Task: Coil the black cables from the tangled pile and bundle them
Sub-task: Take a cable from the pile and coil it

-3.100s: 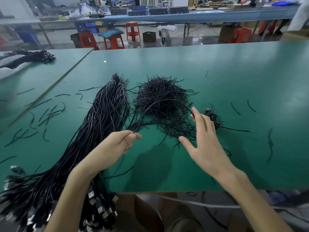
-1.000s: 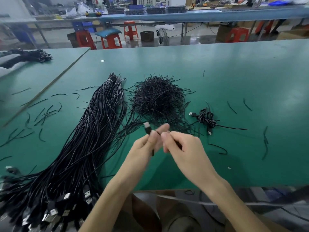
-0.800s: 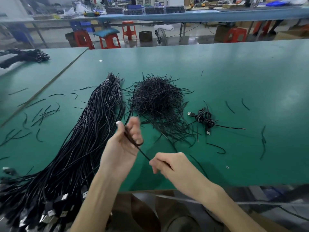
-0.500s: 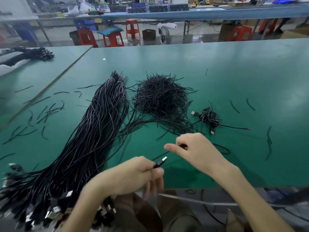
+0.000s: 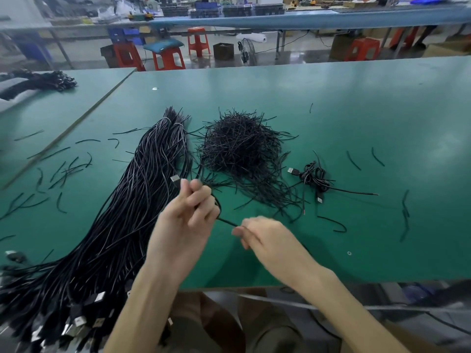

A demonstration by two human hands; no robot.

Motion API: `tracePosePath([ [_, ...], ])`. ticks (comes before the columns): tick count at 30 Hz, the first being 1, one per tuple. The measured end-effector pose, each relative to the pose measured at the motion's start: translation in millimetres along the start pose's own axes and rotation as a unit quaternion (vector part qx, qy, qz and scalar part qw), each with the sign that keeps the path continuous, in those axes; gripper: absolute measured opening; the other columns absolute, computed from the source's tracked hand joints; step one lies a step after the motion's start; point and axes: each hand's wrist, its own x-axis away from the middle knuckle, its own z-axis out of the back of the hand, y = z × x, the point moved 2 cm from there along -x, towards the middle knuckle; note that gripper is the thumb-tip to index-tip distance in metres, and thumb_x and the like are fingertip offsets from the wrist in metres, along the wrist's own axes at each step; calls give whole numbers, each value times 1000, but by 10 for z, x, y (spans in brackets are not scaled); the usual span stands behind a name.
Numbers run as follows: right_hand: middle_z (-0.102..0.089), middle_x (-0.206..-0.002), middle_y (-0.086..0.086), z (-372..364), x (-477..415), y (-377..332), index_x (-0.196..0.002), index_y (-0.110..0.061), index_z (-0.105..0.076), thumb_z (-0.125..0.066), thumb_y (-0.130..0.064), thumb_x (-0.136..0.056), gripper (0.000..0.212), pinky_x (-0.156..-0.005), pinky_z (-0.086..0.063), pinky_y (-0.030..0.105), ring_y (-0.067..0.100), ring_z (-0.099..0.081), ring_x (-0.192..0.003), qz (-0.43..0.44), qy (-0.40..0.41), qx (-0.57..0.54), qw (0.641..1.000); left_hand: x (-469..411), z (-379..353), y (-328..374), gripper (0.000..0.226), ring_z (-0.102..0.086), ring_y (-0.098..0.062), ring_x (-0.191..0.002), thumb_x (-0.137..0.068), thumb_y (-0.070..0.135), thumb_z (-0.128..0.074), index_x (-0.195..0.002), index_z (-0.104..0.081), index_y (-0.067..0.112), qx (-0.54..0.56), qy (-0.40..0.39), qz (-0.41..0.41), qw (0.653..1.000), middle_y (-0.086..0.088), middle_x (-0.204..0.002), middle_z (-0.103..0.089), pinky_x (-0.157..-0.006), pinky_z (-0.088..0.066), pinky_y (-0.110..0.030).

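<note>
Just above the near part of the green table (image 5: 356, 110), the left hand (image 5: 188, 215) curls its fingers round a black USB cable (image 5: 225, 220), whose metal plug (image 5: 175, 179) sticks up past the fingertips. The right hand (image 5: 265, 238), blurred, pinches the same cable lower down, the strand running between the two hands. To their left lies the long pile of black cables (image 5: 122, 212); behind them a heap of short black ties (image 5: 239, 146); to the right one coiled cable (image 5: 314, 177).
</note>
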Motion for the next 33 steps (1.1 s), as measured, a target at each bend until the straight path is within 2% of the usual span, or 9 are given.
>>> tracePosePath([
  [3,-42,-74,-16,182,-92,138,-76,-24,-47,-39,-60,-96,42,-76,-29,25,6,-37,-72,29,51,165,984,116,44,104,35,-26,-11,-53,-105,39,-53,-76,-61,20,-154,-78,48,984,7,-63,-32,-55,-24,-24],
  [6,-41,-73,-16,337,-177,130,-72,-21,-59,-59,-58,-90,41,-79,-33,29,8,-37,-75,51,120,206,970,164,102,-31,38,-40,-16,-50,-101,42,-54,-73,-68,21,-492,-130,115,853,4,-57,-46,-53,-34,-21],
  [9,-39,-70,-18,302,-176,-33,-69,-23,-60,-61,-50,-93,37,-76,-30,27,6,-36,-73,67,159,155,973,105,128,-230,32,-68,-19,-74,-108,20,-50,-84,-70,19,-631,-97,86,765,0,-76,-71,-81,-55,-41],
  [11,-45,-71,-17,218,-135,-126,-71,-23,-56,-52,-40,-103,37,-77,-32,25,4,-42,-73,66,157,68,983,67,121,-282,28,-69,-16,-93,-109,19,-48,-92,-71,20,-603,-44,22,796,-2,-92,-75,-93,-53,-49],
  [14,-54,-73,-17,127,-57,-185,-76,-14,-62,-48,-25,-108,36,-73,-36,15,5,-54,-74,31,140,-130,981,6,106,-329,35,-62,-5,-121,-107,38,-42,-121,-70,23,-464,5,-6,886,11,-121,-73,-104,-49,-27],
  [18,-52,-64,-23,-9,-19,-252,-79,-9,-59,-46,-23,-109,35,-61,-34,11,2,-49,-60,20,134,-186,973,-26,15,-418,49,-55,-21,-136,-109,38,-36,-142,-54,6,-258,29,3,966,-7,-141,-63,-115,-42,-31],
  [22,-52,-56,-23,-30,-34,-186,-75,-10,-61,-50,-26,-107,38,-55,-32,11,2,-47,-51,-7,154,-196,968,-59,-55,-376,44,-66,-29,-121,-106,30,-42,-131,-61,-1,-109,60,3,992,-16,-125,-71,-88,-58,-28],
  [25,-52,-54,-19,-38,-46,-149,-71,-19,-62,-55,-36,-104,38,-52,-31,12,4,-43,-46,-28,152,-202,967,-43,-91,-359,33,-69,-23,-93,-104,30,-45,-109,-65,5,-53,84,-3,995,-4,-90,-66,-60,-50,-28],
  [33,-52,-62,-8,-168,-78,-87,-106,-29,-55,-62,-55,-95,29,-53,-38,20,6,-41,-53,-113,64,-255,958,-48,-141,-298,42,-29,-8,-53,-112,29,-35,-76,-55,19,-3,87,-5,996,8,-65,-33,-67,-42,-24],
])
